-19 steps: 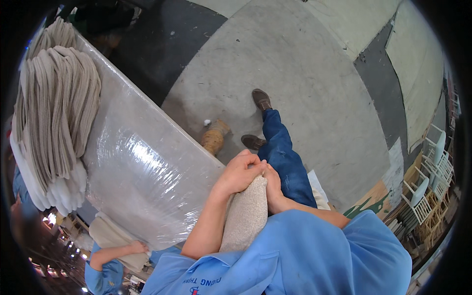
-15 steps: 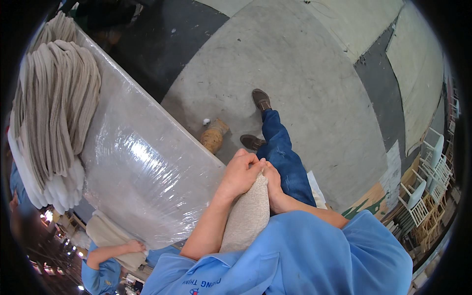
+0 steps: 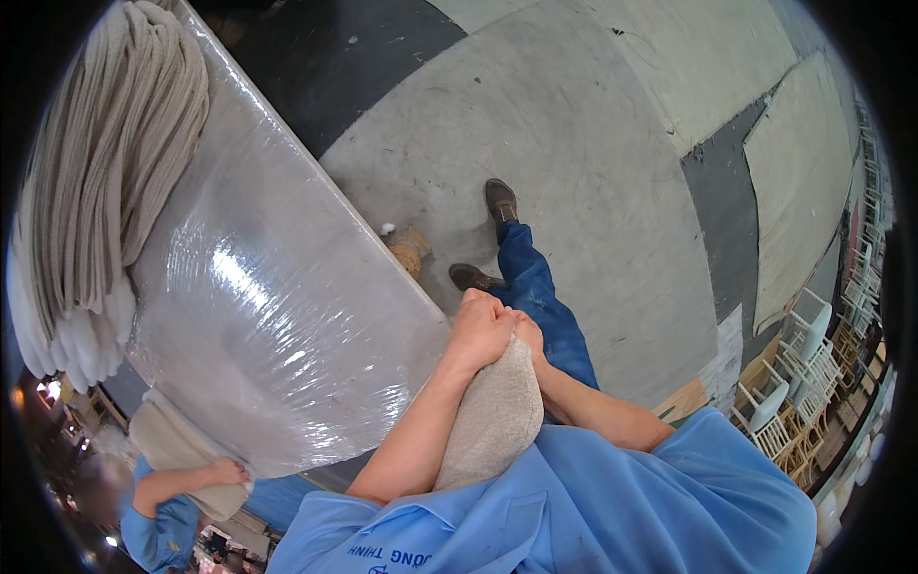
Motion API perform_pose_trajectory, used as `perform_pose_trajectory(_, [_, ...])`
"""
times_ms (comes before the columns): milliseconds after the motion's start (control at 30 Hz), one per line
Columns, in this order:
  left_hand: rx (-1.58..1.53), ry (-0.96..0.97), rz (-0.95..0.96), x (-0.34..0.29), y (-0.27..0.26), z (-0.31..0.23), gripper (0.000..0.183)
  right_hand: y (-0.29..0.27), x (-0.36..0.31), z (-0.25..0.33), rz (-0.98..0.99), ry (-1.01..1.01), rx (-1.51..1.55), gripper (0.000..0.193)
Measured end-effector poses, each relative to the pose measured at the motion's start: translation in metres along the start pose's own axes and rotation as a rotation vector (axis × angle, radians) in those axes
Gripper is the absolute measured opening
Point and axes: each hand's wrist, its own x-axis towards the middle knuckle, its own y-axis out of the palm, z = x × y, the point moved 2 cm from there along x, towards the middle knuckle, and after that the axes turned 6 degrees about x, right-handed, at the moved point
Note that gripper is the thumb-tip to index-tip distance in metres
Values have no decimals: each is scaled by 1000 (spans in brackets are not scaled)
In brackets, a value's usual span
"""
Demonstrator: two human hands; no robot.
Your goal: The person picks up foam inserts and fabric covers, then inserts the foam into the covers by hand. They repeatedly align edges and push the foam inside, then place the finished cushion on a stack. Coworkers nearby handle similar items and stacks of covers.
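Note:
A beige woven fabric piece (image 3: 491,413) hangs from my two hands and rests against the front of my blue shirt. My left hand (image 3: 478,328) is closed on its upper edge, knuckles up. Right beside it, touching, my right hand (image 3: 529,337) pinches the same edge. My fingertips are partly hidden between the hands. To the left stands a table covered in shiny clear plastic wrap (image 3: 277,277). A thick stack of folded beige fabric pieces (image 3: 115,163) with white padding (image 3: 81,340) underneath lies on its far left part.
A brown roll-shaped object (image 3: 409,251) is on the grey floor by the table edge. At lower left, a co-worker's hand (image 3: 229,472) rests on another beige fabric piece (image 3: 177,435). White chair frames (image 3: 803,368) stand on the right. Pale sheets (image 3: 798,182) cover part of the floor.
My view has shifted, so the table and fabric stack sit differently in the picture. Both hands still grip the fabric piece, which now shows wider and hangs slightly more to the right.

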Motion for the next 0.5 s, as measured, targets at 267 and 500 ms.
perform_pose_trajectory(267, [-123,22,177,-4,-21,-10,25,2,-2,-9,188,40,352,23])
perform_pose_trajectory(500, [-8,47,113,-92,-85,5,39,-20,-48,51,245,-206,-103,34])
